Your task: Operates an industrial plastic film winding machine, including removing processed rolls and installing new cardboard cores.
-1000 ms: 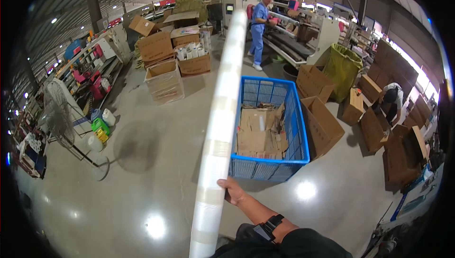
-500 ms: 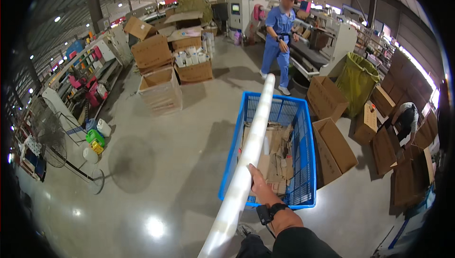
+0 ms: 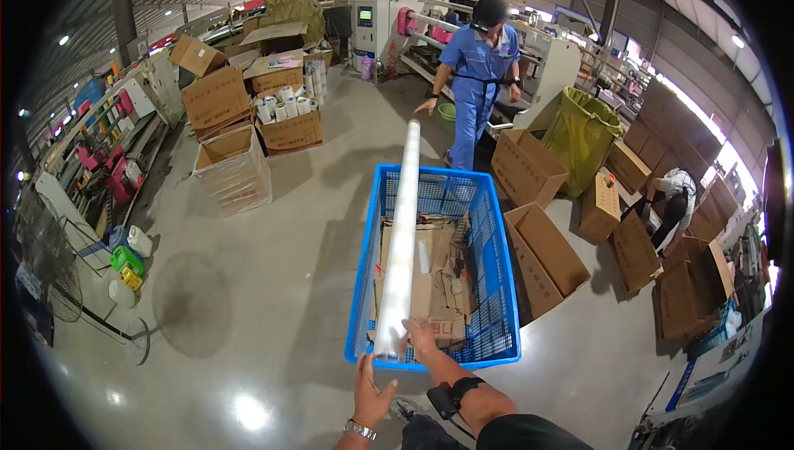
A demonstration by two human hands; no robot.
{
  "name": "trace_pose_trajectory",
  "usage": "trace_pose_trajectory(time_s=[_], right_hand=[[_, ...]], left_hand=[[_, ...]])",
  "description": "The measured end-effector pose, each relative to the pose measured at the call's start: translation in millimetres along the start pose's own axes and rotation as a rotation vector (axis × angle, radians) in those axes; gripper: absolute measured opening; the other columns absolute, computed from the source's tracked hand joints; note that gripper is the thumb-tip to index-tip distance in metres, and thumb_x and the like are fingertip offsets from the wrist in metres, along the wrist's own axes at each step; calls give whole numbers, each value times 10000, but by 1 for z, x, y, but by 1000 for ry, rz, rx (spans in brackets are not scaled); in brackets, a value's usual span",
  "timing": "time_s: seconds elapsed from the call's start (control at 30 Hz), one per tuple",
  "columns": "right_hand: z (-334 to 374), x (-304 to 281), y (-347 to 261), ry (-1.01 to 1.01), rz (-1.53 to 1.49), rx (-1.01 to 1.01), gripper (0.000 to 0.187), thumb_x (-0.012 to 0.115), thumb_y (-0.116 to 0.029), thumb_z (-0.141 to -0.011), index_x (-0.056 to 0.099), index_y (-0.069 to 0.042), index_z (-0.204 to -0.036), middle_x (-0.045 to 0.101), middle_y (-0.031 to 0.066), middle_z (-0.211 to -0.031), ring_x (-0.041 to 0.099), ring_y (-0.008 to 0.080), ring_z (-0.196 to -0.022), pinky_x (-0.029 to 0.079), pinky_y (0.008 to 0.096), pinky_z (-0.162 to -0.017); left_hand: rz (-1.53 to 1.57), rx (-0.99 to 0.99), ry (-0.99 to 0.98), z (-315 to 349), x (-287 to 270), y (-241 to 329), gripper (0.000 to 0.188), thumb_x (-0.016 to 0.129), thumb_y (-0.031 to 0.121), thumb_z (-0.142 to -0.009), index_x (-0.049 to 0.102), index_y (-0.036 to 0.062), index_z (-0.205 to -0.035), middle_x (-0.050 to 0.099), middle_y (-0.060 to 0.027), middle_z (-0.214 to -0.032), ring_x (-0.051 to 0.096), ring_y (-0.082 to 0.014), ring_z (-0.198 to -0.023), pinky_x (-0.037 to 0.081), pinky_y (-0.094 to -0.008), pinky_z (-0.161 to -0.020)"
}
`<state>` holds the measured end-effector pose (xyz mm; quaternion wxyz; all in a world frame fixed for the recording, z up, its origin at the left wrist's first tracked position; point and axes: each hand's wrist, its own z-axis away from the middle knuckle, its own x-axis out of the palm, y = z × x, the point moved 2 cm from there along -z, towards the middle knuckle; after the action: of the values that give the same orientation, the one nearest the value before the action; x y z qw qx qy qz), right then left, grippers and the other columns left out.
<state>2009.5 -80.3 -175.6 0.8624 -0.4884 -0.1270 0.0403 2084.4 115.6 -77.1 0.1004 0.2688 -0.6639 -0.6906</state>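
1. A long white tube (image 3: pixel 403 235) runs from the lower centre of the frame up towards the middle, lying lengthways over a blue mesh crate (image 3: pixel 496 284).
2. The right hand (image 3: pixel 420 336) sits at the tube's near end, fingers curled against it just above the crate's near rim.
3. The left hand (image 3: pixel 370 392), lower centre, is spread with the palm open just below the crate's near rim; whether it touches the rim or the tube cannot be told.
4. The right wrist wears a dark watch (image 3: pixel 451 396); the left wrist wears a metal one (image 3: pixel 361 429).
5. Inside the crate lie flattened cardboard pieces (image 3: pixel 438 284).
6. Open cardboard boxes (image 3: pixel 546 256) stand just right of the crate on the concrete floor (image 3: pixel 248 301).
7. Beyond the crate, upper centre, a person in blue work clothes (image 3: pixel 478 78) stands beside a machine.
8. At upper left, boxes holding white rolls (image 3: pixel 285 115) stand near shelving.
9. A yellow-green sack (image 3: pixel 583 131) stands at upper right.
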Motion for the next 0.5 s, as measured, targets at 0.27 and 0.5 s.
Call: trace_pose_trajectory(time_s=[0.27, 0.5], right_hand=[[149, -17, 179, -580, 184, 344, 347, 578, -217, -877, 544, -16, -1158, 623, 91, -951, 622, 194, -828, 499, 323, -690], [319, 99, 254, -1107, 659, 409, 296, 585, -120, -866, 544, -13, -1140, 639, 77, -975, 644, 191, -821, 522, 309, -692]], left_hand=[[-360, -382, 108, 244, -177, -97, 631, 710, 173, -756, 441, 9, -1302, 536, -195, -1223, 579, -305, -1046, 486, -391, -843], [-424, -839, 1052, 636, -310, -73, 586, 751, 122, -716, 512, 3, -1239, 599, -193, -1125, 616, -280, -978, 520, -380, -799]])
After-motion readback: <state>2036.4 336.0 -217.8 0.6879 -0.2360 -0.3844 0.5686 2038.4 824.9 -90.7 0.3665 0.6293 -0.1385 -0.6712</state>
